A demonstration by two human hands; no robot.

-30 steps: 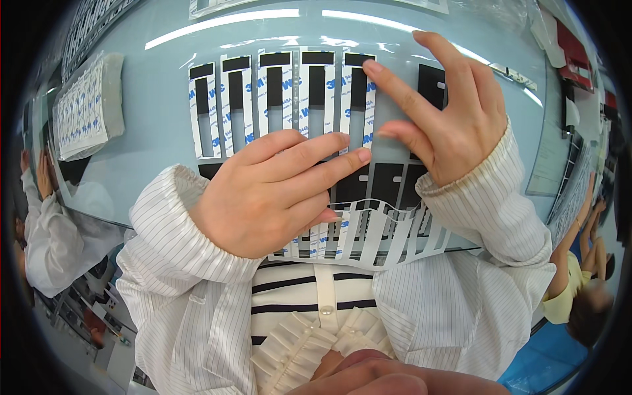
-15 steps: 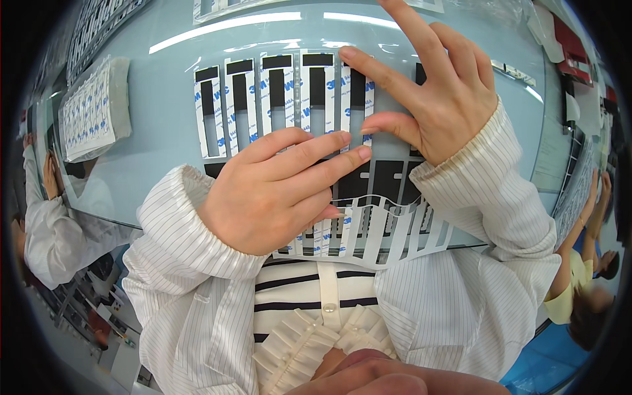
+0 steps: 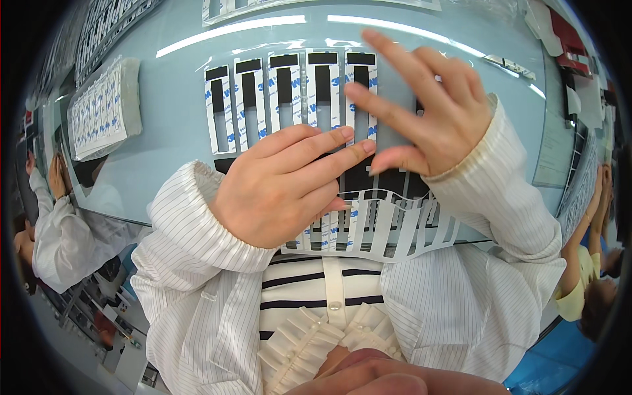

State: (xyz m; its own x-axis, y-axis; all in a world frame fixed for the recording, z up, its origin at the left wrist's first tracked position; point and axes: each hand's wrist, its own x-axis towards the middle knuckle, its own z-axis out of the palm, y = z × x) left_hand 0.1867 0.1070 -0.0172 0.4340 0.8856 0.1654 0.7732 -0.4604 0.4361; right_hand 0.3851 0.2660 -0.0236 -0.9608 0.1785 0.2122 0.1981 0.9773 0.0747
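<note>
A row of white rectangular adhesive frames with blue print lies on the table, each with a black T-shaped piece at its far part. My left hand lies palm down with fingers stretched. Its fingertips rest at the near end of the rightmost frame in the row. Over that frame's right side hovers my right hand, fingers spread and somewhat blurred, with nothing visible in them. Nearer to me, below my left fingers, is a white slotted liner sheet beside black rectangular pieces. My left palm hides part of these.
Plastic-wrapped printed strips are stacked on the left. Dark slotted sheets lie at the far left, and a white frame in film at the far edge. A red object is at far right. Other people work on both sides.
My right hand has drawn back from the far end of the rightmost frame, its index finger and thumb now nearer to me. My left hand stays on the frame's near end.
</note>
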